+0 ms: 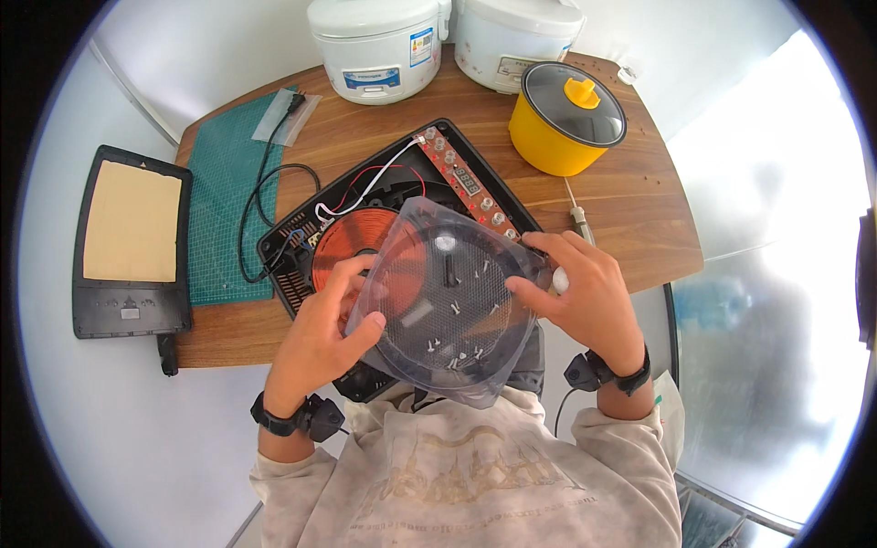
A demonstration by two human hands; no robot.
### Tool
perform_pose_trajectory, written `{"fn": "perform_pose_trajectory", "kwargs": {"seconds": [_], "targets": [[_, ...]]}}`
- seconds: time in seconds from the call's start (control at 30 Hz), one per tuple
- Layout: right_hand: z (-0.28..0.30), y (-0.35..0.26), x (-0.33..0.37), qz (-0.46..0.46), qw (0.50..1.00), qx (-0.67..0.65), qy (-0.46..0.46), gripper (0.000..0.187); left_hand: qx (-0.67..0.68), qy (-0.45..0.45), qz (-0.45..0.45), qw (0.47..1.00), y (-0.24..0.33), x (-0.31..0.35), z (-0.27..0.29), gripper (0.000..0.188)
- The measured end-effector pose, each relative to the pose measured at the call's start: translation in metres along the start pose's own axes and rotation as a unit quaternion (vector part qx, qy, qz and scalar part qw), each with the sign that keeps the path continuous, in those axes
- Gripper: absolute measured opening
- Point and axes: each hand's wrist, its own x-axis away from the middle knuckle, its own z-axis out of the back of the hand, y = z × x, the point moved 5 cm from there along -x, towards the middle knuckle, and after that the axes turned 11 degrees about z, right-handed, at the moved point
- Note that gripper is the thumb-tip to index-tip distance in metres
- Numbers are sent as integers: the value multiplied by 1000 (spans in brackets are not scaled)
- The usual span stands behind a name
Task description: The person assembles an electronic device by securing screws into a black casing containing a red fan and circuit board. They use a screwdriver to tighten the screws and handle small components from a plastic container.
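Note:
My left hand (322,333) and my right hand (589,292) grip a clear plastic tray (422,236) from its two sides, fingers curled at its rim. Several small silver screws (456,309) and a short black piece (449,270) lie in the tray. A small white round thing (560,279) shows beside my right thumb. Behind and partly under the tray sits an opened induction cooker base (445,128). Its copper coil (352,239), red circuit board (466,185) and white cable (375,183) are bare; the tray hides part of the coil and base.
On the wooden table (356,128) a green cutting mat (215,210) carries a black power cord (262,178). The cooker's detached panel (132,242) is at far left. Right stand a yellow pot (557,137) and a screwdriver (579,219); behind, two white rice cookers (379,55).

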Motion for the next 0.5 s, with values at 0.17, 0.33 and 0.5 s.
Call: {"fn": "perform_pose_trajectory", "kwargs": {"seconds": [0.17, 0.33, 0.5], "targets": [[41, -1, 1, 42, 999, -7, 22, 48, -12, 21, 10, 1000, 4, 3, 5, 57], [118, 4, 24, 134, 969, -142, 149, 51, 17, 29, 8, 999, 1, 6, 6, 56], [168, -12, 32, 268, 889, -297, 225, 44, -27, 33, -1, 999, 0, 4, 4, 56]]}}
